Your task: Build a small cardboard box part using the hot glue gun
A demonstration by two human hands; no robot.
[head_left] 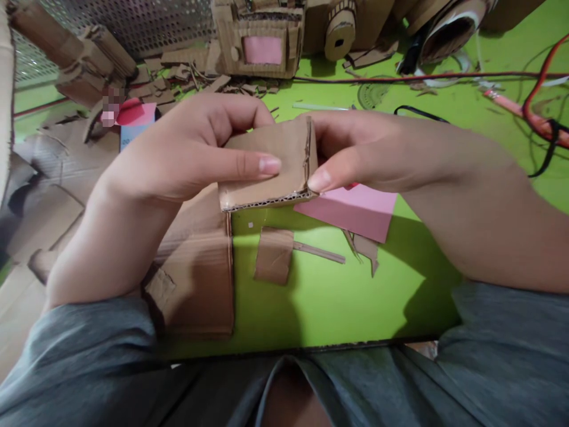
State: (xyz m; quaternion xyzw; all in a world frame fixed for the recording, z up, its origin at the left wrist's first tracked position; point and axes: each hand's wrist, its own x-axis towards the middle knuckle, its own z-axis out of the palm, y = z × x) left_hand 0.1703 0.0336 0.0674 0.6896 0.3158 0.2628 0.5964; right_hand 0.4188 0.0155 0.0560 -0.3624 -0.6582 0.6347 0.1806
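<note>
Both of my hands hold a small cardboard box (262,142) above the green table. My left hand (208,142) grips it from the left, thumb flat on the upper face and fingers curled behind. At the box's right edge, my right hand (368,148) pinches near the front corner, its thumb tip against the seam. The box's corrugated front edge shows; its underside is hidden. Below lie a small cardboard rectangle (273,255), a thin cardboard strip (320,252) and a sheet of pink paper (355,210), partly covered by my right hand.
A large cardboard sheet (200,284) lies at the left front. Cardboard models, one a box with a pink window (263,50), stand at the back among scraps. A tape roll (456,35), a green protractor (374,95) and a soldering iron-like tool with cables (511,107) are at the right.
</note>
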